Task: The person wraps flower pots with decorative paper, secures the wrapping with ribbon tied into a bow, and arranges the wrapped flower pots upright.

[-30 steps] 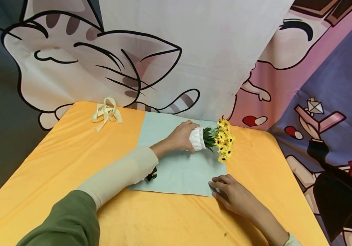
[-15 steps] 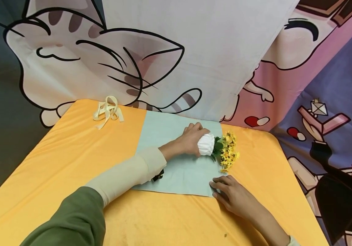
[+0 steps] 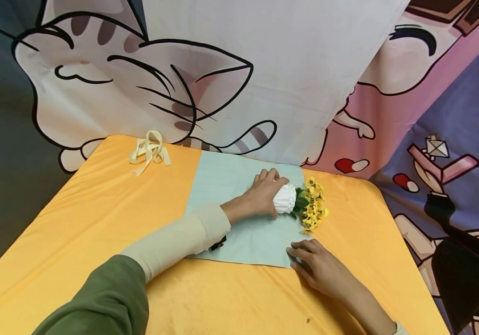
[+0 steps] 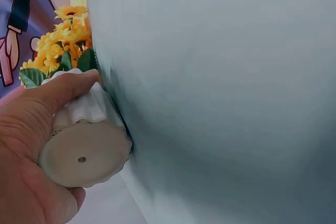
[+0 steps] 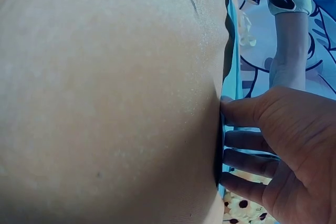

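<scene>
A backdrop (image 3: 298, 70) of cartoon cloth rose behind the worktop, with a striped cat at left and figures on pink and purple at right. Worktop (image 3: 222, 302) was covered in yellow-orange fabric; a small dark speck (image 3: 308, 320) showed toward its near side. A pale blue sheet (image 3: 252, 242) was spread from the worktop's far edge toward the middle. Cream ribbon (image 3: 150, 148) sat in loose loops by the far left corner.

Left hand (image 3: 261, 193) was clamped on the white pot (image 3: 284, 199), thumb and fingers curled round it. Pot was tipped sideways at the sheet's right half, its round base showing one small hole in the left wrist view. Green leaves (image 3: 300, 202) and yellow flowers (image 3: 314, 207) projected from its mouth, over the sheet's right edge. Right hand (image 3: 315, 265): fingers extended and apart, tips at the sheet's near right corner.
</scene>
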`<control>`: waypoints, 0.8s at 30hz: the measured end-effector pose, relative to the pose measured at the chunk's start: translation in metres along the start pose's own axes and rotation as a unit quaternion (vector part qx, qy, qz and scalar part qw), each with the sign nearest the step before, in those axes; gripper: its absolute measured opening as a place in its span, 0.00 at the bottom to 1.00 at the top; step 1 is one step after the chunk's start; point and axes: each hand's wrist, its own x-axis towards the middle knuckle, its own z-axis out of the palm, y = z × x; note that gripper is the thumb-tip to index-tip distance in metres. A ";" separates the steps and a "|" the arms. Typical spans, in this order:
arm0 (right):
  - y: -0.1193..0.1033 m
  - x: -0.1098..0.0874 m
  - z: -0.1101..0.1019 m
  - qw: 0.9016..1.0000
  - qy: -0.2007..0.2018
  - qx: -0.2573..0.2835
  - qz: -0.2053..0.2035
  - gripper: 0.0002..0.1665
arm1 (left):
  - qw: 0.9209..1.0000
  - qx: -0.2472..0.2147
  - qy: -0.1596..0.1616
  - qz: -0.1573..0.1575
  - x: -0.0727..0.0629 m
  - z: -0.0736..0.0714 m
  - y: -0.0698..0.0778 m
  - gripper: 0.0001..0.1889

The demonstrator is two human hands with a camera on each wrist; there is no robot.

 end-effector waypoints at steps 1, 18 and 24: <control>0.000 0.000 0.000 1.000 -0.002 0.000 0.001 0.18 | 1.000 0.003 -0.002 -0.001 0.000 0.000 0.000 0.55; 0.002 0.004 -0.009 0.999 -0.048 -0.004 0.018 0.17 | 0.998 -0.049 0.013 -0.022 -0.014 -0.007 -0.014 0.67; 0.007 0.013 -0.015 0.998 -0.059 0.022 0.018 0.14 | 0.991 -0.108 0.030 -0.072 -0.032 -0.016 -0.038 0.51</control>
